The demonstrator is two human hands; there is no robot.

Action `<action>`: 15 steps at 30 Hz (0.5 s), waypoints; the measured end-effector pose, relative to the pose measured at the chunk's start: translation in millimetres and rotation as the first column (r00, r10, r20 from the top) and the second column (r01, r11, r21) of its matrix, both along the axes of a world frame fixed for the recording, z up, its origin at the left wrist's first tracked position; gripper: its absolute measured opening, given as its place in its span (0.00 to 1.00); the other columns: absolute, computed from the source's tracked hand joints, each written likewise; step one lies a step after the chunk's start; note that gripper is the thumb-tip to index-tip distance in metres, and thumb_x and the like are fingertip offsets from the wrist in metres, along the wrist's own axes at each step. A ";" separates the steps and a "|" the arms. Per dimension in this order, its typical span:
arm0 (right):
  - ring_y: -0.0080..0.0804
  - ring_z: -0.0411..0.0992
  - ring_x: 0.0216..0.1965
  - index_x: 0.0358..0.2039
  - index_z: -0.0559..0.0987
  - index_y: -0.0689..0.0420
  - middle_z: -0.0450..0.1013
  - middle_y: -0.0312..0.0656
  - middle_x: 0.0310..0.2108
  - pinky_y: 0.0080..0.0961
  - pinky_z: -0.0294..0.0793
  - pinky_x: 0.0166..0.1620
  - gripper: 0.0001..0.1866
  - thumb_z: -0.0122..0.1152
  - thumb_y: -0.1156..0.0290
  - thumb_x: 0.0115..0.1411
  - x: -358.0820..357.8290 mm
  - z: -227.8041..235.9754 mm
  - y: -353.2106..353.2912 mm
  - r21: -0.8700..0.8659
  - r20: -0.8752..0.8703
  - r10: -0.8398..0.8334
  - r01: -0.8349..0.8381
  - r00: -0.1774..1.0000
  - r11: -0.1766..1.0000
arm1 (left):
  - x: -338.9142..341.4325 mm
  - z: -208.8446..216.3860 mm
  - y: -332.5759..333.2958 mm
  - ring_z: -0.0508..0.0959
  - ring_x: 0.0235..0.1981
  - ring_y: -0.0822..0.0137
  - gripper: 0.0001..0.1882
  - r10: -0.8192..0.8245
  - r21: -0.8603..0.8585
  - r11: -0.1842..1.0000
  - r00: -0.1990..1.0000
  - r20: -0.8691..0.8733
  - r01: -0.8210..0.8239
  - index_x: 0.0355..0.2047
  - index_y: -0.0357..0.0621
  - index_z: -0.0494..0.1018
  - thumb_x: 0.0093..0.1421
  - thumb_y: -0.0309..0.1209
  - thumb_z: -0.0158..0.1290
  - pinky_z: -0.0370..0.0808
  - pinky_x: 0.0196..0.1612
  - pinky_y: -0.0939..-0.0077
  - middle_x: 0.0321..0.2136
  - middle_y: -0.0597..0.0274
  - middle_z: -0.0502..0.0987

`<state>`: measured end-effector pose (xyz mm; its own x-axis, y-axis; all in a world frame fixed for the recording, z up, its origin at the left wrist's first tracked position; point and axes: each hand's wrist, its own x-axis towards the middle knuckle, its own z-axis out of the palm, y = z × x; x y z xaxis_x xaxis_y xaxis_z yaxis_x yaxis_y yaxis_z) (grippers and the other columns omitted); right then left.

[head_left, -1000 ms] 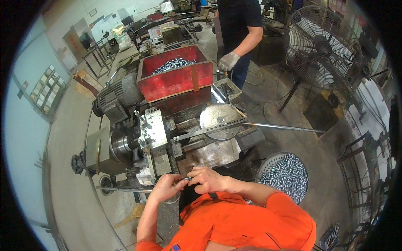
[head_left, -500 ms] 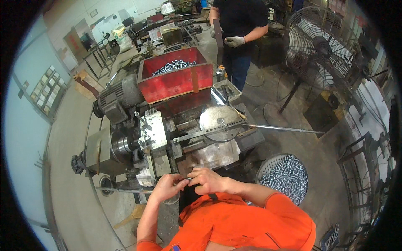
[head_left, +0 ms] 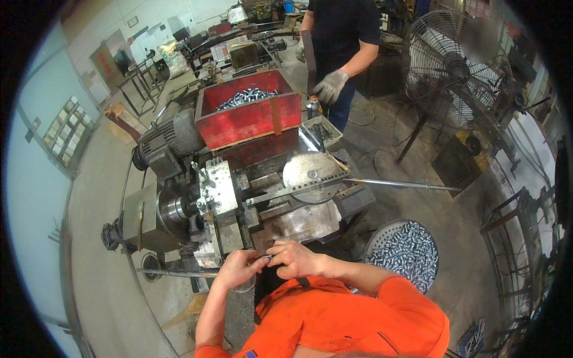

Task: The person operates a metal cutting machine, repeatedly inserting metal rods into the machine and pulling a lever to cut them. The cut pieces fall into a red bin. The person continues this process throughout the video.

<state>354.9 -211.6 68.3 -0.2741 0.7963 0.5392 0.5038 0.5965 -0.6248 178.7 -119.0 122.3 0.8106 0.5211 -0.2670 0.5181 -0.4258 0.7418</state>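
Observation:
Close in front of my orange shirt, both hands meet at the near edge of the machine. My left hand (head_left: 237, 267) pinches one end of a small shiny metal piece (head_left: 267, 257) between thumb and fingers. At its other end, the curled fingers of my right hand (head_left: 292, 259) close on the same piece. Most of the piece is covered by fingertips, so its exact kind cannot be made out. Just beyond my hands is the machine's steel block (head_left: 219, 190), with a round metal plate (head_left: 310, 170) and a perforated bar (head_left: 280, 193) to its right.
A red bin (head_left: 248, 131) of small metal cylinders stands behind the block. More cylinders fill a round perforated basket (head_left: 375, 240) at right. A long rod (head_left: 406, 184) juts right. A co-worker's gloved hand (head_left: 331, 86) is beyond the bin, near a large fan (head_left: 456, 68).
The co-worker's gloved hand has come lower and nearer, beside the red bin's right corner. My two hands stay in nearly the same place with the small metal piece.

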 end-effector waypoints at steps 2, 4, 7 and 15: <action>0.42 0.65 0.29 0.20 0.77 0.58 0.68 0.41 0.25 0.36 0.67 0.33 0.09 0.55 0.69 0.36 -2.0 -1.0 2.0 0.014 0.015 0.003 -0.003 1.000 1.000 | -4.2 1.2 -0.9 0.78 0.21 0.67 0.15 0.008 0.003 1.000 1.000 -0.010 -0.008 0.29 0.35 0.76 0.57 0.38 0.53 0.72 0.26 0.73 0.19 0.56 0.77; 0.43 0.66 0.30 0.22 0.78 0.58 0.70 0.42 0.27 0.36 0.68 0.34 0.10 0.55 0.69 0.36 -5.9 -0.5 0.0 0.018 0.046 0.016 -0.017 0.999 1.000 | -10.4 2.0 -3.9 0.78 0.22 0.66 0.15 0.001 0.012 1.000 1.000 -0.018 -0.001 0.30 0.36 0.76 0.57 0.38 0.53 0.73 0.27 0.72 0.19 0.56 0.77; 0.44 0.69 0.33 0.26 0.80 0.60 0.73 0.48 0.34 0.36 0.71 0.36 0.14 0.57 0.69 0.36 -0.7 2.1 3.3 0.058 0.111 0.026 -0.033 0.994 0.998 | -23.4 -2.3 2.5 0.79 0.23 0.63 0.13 -0.047 0.083 0.996 0.997 0.067 0.041 0.31 0.37 0.76 0.56 0.36 0.52 0.73 0.29 0.70 0.21 0.55 0.78; 0.47 0.70 0.33 0.28 0.80 0.57 0.73 0.53 0.38 0.38 0.71 0.36 0.17 0.59 0.72 0.32 -6.1 64.1 55.8 0.094 0.278 0.107 -0.137 0.955 0.986 | -193.4 24.6 4.2 0.78 0.28 0.60 0.11 0.554 0.345 0.767 0.830 0.067 -0.540 0.37 0.35 0.73 0.55 0.26 0.47 0.73 0.33 0.69 0.25 0.52 0.78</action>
